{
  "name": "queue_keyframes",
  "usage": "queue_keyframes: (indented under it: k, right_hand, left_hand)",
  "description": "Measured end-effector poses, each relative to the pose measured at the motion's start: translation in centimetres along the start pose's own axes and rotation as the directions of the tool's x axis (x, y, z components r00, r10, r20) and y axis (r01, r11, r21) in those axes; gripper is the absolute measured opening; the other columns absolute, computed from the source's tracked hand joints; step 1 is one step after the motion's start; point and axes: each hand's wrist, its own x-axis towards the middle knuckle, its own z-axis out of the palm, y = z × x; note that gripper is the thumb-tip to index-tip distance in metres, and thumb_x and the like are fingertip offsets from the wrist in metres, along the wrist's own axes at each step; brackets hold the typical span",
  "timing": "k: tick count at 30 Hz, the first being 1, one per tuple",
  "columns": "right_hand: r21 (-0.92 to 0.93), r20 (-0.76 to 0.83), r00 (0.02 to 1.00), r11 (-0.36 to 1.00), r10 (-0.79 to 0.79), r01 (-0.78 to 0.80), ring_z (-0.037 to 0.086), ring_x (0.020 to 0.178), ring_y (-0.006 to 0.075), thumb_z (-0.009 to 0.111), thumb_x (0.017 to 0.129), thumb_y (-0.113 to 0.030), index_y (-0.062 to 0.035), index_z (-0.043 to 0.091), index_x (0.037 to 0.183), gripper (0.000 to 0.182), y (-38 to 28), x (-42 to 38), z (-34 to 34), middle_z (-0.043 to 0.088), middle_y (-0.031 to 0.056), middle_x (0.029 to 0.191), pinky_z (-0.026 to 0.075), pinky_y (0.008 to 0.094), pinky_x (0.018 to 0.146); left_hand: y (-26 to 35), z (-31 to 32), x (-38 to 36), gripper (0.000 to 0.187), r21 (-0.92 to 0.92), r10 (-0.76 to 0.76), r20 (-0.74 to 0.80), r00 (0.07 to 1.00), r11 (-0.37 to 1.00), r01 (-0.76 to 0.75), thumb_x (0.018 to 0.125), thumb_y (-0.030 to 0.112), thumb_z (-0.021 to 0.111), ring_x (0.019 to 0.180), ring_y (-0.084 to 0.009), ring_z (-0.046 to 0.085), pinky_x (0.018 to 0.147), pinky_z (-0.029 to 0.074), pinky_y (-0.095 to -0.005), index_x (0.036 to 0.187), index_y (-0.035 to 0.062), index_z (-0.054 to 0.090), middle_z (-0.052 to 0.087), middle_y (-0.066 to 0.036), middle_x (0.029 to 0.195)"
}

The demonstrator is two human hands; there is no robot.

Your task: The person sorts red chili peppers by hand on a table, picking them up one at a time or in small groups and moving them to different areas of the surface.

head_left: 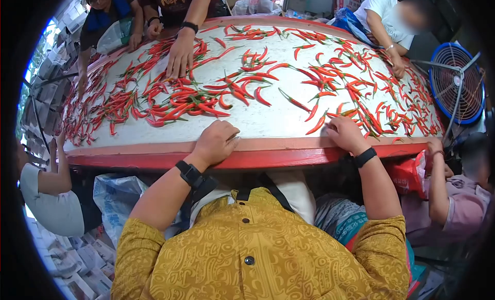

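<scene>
Red chili peppers (193, 101) with green stems lie spread in loose heaps across a white tabletop (281, 127). My left hand (216, 140) rests at the near edge of the table, its fingers curled closed, and nothing shows in it. Farther right, my right hand (348, 134) is closed too, fingertips down on the table. Just left of those fingertips lies a red chili (316, 123), and a brownish-orange chili (344, 114) lies just beyond the knuckles. What the right fingers hold, if anything, is hidden.
A red rim (278, 158) borders the table. Across it, a co-worker's hand (180, 57) reaches into the chilies; another person's hand (397, 67) works at the far right. A blue fan (457, 82) stands at right, a red bag (407, 175) below it, a plastic sack (119, 194) at lower left.
</scene>
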Motion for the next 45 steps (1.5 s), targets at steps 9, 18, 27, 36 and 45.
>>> queue_keyframes:
  k: [9, 18, 27, 36, 45]
  right_hand:
    - [0.037, -0.299, 0.953, 0.999, 0.044, -0.034, 0.062, 0.092, 0.0347, 0.062, 0.078, -0.017, -0.0049, 0.063, 0.102, 0.026, 5.8, 1.6, -1.4, 0.061, 0.0158, 0.11, 0.05, 0.0454, 0.081]
    - [0.125, -0.353, 0.908, 0.951, -0.224, 0.283, 0.053, 0.112, 0.0343, 0.057, 0.079, -0.006, -0.0021, 0.054, 0.121, 0.043, 12.7, 7.4, 1.1, 0.057, 0.018, 0.118, 0.041, 0.0397, 0.097]
    - [0.341, -0.09, 0.93, 0.867, -0.355, 0.364, 0.063, 0.073, 0.0238, 0.056, 0.088, -0.011, 0.0034, 0.064, 0.094, 0.018, 9.4, -0.8, -3.5, 0.065, 0.0151, 0.078, 0.049, 0.0333, 0.07]
    - [0.295, -0.356, 0.835, 0.797, -0.42, 0.527, 0.059, 0.089, 0.0322, 0.059, 0.082, -0.008, -0.004, 0.063, 0.094, 0.013, 14.9, -4.5, 0.8, 0.062, 0.0136, 0.093, 0.048, 0.0384, 0.079]
    - [0.115, -0.006, 0.956, 0.949, -0.294, 0.292, 0.06, 0.084, 0.034, 0.057, 0.077, -0.011, -0.0022, 0.064, 0.089, 0.016, 21.1, -4.0, -2.0, 0.064, 0.0158, 0.092, 0.048, 0.0427, 0.079]
  left_hand:
    - [3.6, 3.0, 2.6, 0.023, 0.125, 0.216, -0.32, 0.923, 0.975, -0.184, 0.075, 0.011, 0.066, 0.1, -0.0321, 0.054, 0.089, 0.044, -0.0384, 0.097, 0.0038, 0.064, 0.059, -0.015, 0.105]
    - [7.2, 5.3, 4.8, 0.026, -0.002, 0.285, -0.2, 0.937, 0.957, -0.291, 0.073, 0.012, 0.068, 0.095, -0.0308, 0.056, 0.084, 0.046, -0.0401, 0.098, 0.0061, 0.064, 0.059, -0.012, 0.103]
    - [10.5, 7.9, 7.6, 0.026, 0.001, 0.382, -0.225, 0.897, 0.92, -0.392, 0.072, 0.008, 0.069, 0.087, -0.0293, 0.059, 0.076, 0.048, -0.0369, 0.097, 0.0064, 0.064, 0.061, -0.012, 0.095]
    - [-2.3, 2.3, 6.5, 0.024, 0.495, -0.253, -0.345, 0.904, 0.769, 0.404, 0.077, -0.003, 0.051, 0.101, -0.0337, 0.057, 0.087, 0.046, -0.0402, 0.098, 0.0026, 0.063, 0.058, -0.015, 0.108]
    - [7.8, 5.4, 12.0, 0.015, 0.374, 0.065, -0.517, 0.853, 0.914, 0.157, 0.077, 0.008, 0.063, 0.087, -0.0315, 0.055, 0.075, 0.044, -0.0413, 0.092, 0.0066, 0.06, 0.059, -0.011, 0.089]
